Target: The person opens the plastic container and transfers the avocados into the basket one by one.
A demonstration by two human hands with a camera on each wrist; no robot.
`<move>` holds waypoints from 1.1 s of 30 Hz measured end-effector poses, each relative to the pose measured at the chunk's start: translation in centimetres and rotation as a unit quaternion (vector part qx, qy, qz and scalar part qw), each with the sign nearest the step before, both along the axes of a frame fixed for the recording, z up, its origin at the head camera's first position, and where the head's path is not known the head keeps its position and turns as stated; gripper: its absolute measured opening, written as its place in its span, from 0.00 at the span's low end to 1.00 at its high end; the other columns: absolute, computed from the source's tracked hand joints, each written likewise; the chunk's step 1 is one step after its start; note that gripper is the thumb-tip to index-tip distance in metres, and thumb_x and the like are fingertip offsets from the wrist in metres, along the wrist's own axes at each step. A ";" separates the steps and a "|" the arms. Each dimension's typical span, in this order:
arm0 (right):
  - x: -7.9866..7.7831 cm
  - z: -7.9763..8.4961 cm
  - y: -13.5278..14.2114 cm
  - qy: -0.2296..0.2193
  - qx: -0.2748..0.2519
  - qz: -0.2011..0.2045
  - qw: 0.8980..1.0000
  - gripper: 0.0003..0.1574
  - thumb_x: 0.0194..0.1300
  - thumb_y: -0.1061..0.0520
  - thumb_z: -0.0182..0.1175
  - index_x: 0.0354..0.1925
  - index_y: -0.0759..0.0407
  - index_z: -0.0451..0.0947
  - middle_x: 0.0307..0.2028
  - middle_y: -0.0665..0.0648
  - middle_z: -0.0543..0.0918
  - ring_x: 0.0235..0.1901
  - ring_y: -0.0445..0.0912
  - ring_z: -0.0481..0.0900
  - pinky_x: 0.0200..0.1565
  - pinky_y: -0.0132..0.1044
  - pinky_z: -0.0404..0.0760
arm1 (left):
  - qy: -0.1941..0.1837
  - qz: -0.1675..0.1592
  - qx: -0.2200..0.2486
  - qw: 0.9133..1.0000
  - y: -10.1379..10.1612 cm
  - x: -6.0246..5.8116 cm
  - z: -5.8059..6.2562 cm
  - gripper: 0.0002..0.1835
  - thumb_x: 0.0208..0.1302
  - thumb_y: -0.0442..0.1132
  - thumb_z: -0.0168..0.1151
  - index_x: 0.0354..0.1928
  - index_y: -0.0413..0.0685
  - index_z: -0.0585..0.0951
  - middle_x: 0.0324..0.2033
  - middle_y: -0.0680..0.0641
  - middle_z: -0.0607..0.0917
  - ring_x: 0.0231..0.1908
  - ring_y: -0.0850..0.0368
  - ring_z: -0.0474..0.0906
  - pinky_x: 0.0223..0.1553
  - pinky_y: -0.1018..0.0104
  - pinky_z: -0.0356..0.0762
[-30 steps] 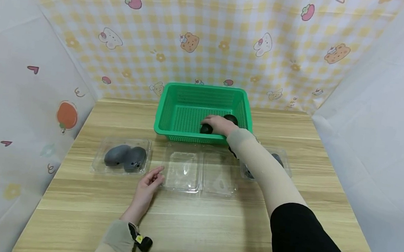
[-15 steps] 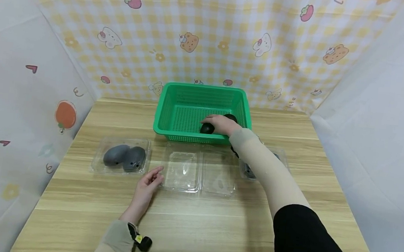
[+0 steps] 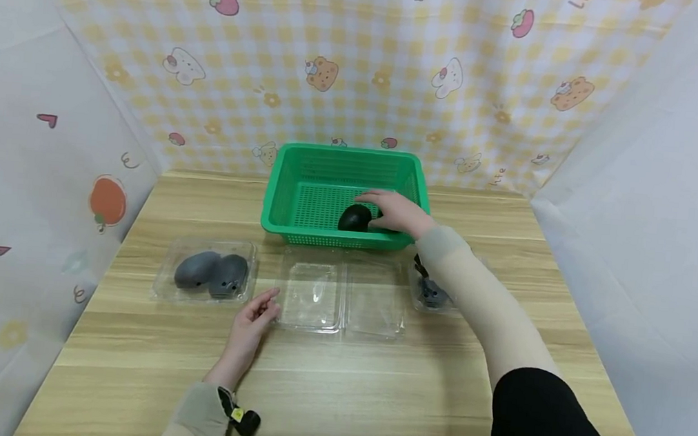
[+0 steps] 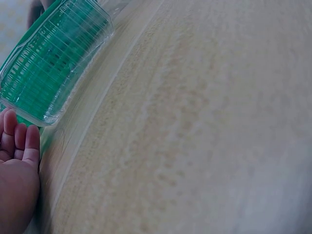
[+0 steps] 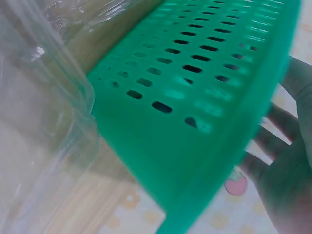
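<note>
In the head view my right hand (image 3: 394,211) reaches into the green basket (image 3: 343,235), its fingers spread over a second dark object that it mostly hides. Left of its thumb lies a glossy, dark, egg-shaped object (image 3: 355,217) that looks like an avocado. The right wrist view shows the spread right fingers behind the basket wall (image 5: 161,126). My left hand (image 3: 253,317) has its fingertips at the left edge of an unfolded clear plastic clamshell box (image 3: 315,298); nothing is in its palm. In the left wrist view the left fingers (image 4: 31,144) lie beside that box.
A closed clear box (image 3: 162,285) with two dark rounded things stands at left on the wooden table (image 3: 333,397). Another filled clear box (image 3: 432,298) is at right, partly under my right forearm. The patterned cloth (image 3: 358,108) hangs directly behind the basket.
My right hand has moved right within the basket, away from the left dark object, which now shows more fully. My left hand has stayed at the box edge.
</note>
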State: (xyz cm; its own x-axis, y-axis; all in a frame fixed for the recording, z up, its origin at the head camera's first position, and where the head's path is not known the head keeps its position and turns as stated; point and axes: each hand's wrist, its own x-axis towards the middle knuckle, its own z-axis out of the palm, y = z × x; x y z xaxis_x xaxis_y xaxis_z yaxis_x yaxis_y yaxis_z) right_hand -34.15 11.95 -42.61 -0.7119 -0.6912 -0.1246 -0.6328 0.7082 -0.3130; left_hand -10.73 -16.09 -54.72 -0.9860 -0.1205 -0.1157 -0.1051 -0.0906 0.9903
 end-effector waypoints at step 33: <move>16.5 -4.8 10.6 0.215 -0.223 -0.163 0.937 0.35 0.46 0.45 0.67 0.52 0.55 0.73 0.53 0.62 0.71 0.51 0.55 0.68 0.51 0.54 0.62 | -0.025 -0.009 -0.009 1.000 0.1 0.2 0.6 0.20 0.60 0.36 0.56 0.55 0.47 0.71 0.37 0.50 0.71 0.37 0.60 0.65 0.35 0.73 0.68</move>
State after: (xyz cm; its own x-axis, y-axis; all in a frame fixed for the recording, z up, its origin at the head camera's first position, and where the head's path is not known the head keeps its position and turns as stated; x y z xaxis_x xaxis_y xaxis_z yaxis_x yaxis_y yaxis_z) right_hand -17.62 22.52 -47.39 -0.8116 -0.3438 0.4723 -0.5421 0.7446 -0.3896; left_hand -10.55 -16.01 -54.10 -0.9811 -0.1053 -0.1623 -0.1556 -0.0695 0.9854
